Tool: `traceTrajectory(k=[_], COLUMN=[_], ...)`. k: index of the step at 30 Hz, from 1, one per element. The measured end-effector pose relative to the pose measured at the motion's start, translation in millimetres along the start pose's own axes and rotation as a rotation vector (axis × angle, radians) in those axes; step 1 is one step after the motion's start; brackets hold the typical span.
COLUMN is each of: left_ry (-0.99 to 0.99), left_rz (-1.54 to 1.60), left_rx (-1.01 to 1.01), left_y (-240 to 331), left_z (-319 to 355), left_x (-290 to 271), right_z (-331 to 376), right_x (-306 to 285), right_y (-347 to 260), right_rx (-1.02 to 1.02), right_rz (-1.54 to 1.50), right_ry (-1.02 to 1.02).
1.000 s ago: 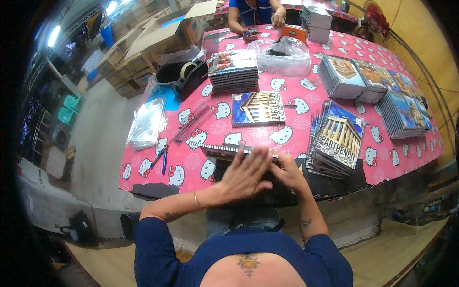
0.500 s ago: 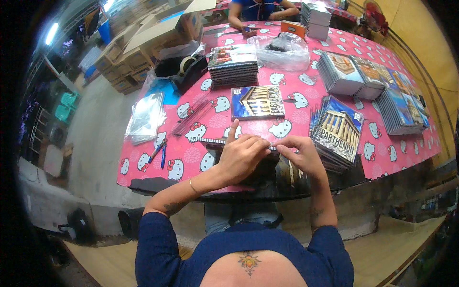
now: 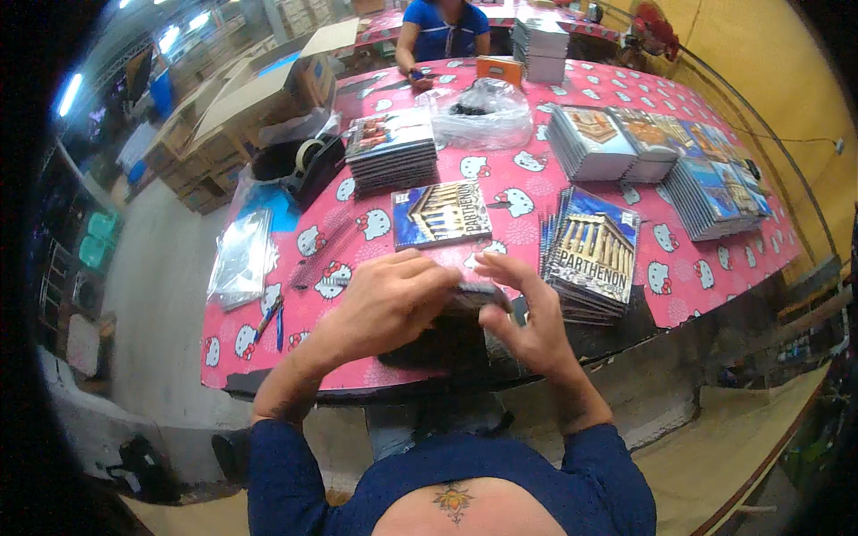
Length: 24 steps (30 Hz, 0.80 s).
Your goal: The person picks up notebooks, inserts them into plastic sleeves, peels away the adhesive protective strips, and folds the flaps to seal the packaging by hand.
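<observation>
A spiral-bound notebook [image 3: 483, 293], seen edge-on and blurred, stands between my hands at the table's front edge. My left hand [image 3: 398, 299] is closed on its bound top edge, its fingers curled over and hiding much of it. At the notebook's right end my right hand [image 3: 529, 314] is open, thumb and fingers spread on either side of the corner; the thumb appears to touch it. A stretch of coil [image 3: 335, 281] shows left of my left hand. Just beyond lies a notebook with a temple cover [image 3: 442, 214]. To the right is a fanned stack of matching notebooks [image 3: 592, 250].
More notebook stacks stand at the back left [image 3: 391, 147] and right [image 3: 590, 143]. A tape dispenser [image 3: 313, 165], clear plastic sleeves [image 3: 243, 259], pens [image 3: 279, 323], loose coils [image 3: 335, 246] and a plastic bag [image 3: 483, 116] lie about. Another person [image 3: 442, 31] sits across the table.
My right hand has opened from a pinch at the coil and now spans the notebook's end. My left index finger, raised before, has come down. The whole view has shifted slightly.
</observation>
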<state>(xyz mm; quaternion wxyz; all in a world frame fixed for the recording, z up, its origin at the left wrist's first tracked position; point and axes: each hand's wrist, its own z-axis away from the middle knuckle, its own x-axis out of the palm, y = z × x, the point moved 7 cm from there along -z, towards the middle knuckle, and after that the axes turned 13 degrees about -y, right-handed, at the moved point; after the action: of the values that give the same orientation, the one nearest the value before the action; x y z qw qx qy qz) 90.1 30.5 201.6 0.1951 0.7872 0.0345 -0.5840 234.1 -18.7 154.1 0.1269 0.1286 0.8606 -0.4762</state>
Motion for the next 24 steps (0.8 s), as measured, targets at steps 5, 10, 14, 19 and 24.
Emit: traceTrajectory(k=[5, 10, 14, 19, 24], left_ry=[0.376, -0.104, -0.175, -0.036, -0.053], left_rz=[0.201, 0.019, -0.093, -0.154, -0.084], left_rx=[0.267, -0.024, 0.053, 0.056, 0.000], left_y=[-14, -186, -214, -224, -222], left_z=[-47, -63, -36, -19, -10], left_x=[-73, 71, 154, 165, 158], right_z=[27, 62, 72, 82, 85], right_x=[-60, -158, -252, -218, -181], right_y=[-1, 55, 153, 165, 138], right_rx=[0.045, -0.184, 0.144, 0.481, 0.752], right_rz=[-0.024, 0.142, -0.239, 0.311, 0.855], right_ry=[0.091, 0.446, 0.627, 0.198, 0.197])
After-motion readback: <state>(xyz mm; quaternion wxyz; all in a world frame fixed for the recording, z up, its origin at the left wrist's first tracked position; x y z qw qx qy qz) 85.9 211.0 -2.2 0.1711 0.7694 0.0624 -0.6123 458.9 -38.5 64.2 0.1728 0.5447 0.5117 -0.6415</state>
